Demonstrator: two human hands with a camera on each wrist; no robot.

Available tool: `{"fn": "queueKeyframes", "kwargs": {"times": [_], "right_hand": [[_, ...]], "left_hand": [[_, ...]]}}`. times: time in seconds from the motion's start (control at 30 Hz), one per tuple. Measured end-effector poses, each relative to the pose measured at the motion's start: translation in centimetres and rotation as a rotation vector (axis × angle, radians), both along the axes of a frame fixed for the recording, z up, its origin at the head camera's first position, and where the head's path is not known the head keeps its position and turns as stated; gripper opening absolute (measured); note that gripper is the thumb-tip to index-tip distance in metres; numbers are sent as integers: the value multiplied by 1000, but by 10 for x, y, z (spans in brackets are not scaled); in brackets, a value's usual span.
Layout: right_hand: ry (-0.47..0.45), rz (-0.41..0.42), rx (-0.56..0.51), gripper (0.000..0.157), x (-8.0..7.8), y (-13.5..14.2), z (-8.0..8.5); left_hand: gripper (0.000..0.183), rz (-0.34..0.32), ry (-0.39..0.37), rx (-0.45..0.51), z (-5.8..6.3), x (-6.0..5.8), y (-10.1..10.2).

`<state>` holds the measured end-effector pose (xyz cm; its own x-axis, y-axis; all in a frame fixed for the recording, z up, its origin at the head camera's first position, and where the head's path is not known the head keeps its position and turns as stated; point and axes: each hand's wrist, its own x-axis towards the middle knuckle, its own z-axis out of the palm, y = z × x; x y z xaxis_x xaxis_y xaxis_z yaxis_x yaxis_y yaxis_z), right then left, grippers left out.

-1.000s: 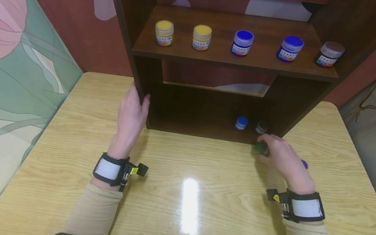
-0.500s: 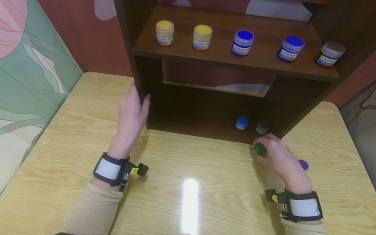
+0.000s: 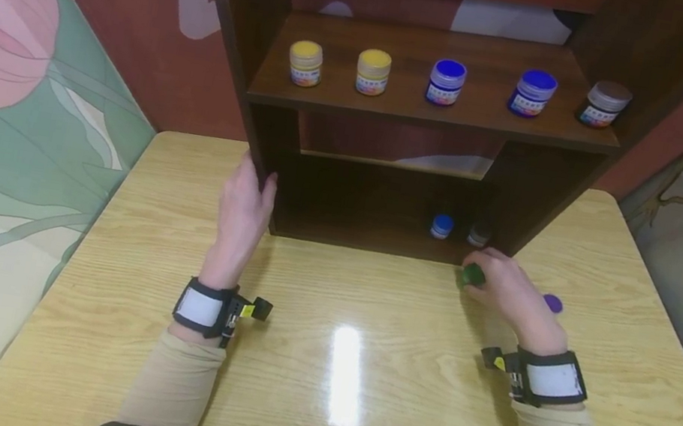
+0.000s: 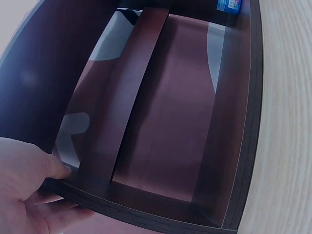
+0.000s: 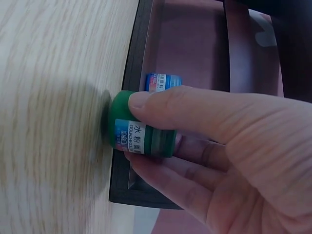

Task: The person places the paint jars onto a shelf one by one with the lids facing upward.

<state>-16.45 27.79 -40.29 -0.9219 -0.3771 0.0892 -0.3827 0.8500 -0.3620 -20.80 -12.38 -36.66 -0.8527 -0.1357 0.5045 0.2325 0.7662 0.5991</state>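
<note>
My right hand (image 3: 509,292) holds a green paint jar (image 3: 474,274) between thumb and fingers at the front right corner of a dark brown wooden shelf (image 3: 400,113). In the right wrist view the green paint jar (image 5: 131,119) shows its label, and its base end is close over the table. With my left hand (image 3: 243,215) I grip the shelf's left side panel, thumb on the inner face and fingers outside, as the left wrist view shows with the left hand (image 4: 29,185). On the lower board stand a small blue jar (image 3: 441,226) and a dark jar (image 3: 479,234).
On the upper board stand two yellow jars (image 3: 372,72), two dark blue jars (image 3: 446,82) and a brown-lidded jar (image 3: 604,104). A purple lid (image 3: 552,303) shows on the wooden table (image 3: 289,356) beside my right wrist. Patterned walls (image 3: 119,37) surround the table.
The green jar has turned in my right hand, so more of its green end faces the head camera. My left hand has stayed on the side panel. The head view has shifted slightly.
</note>
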Motion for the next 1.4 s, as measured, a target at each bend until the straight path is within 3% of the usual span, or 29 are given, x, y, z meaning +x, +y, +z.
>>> {"fn": "queueKeyframes", "kwargs": {"times": [0.77, 1.13, 1.4], "right_hand": [[16, 22, -6, 31, -1, 0, -7], [-29, -9, 4, 35, -1, -1, -5], [42, 80, -17, 41, 1, 3, -1]], "left_hand": [[39, 14, -22, 14, -1, 0, 0], [40, 10, -15, 6, 0, 0, 0], [40, 4, -14, 6, 0, 1, 0]]}}
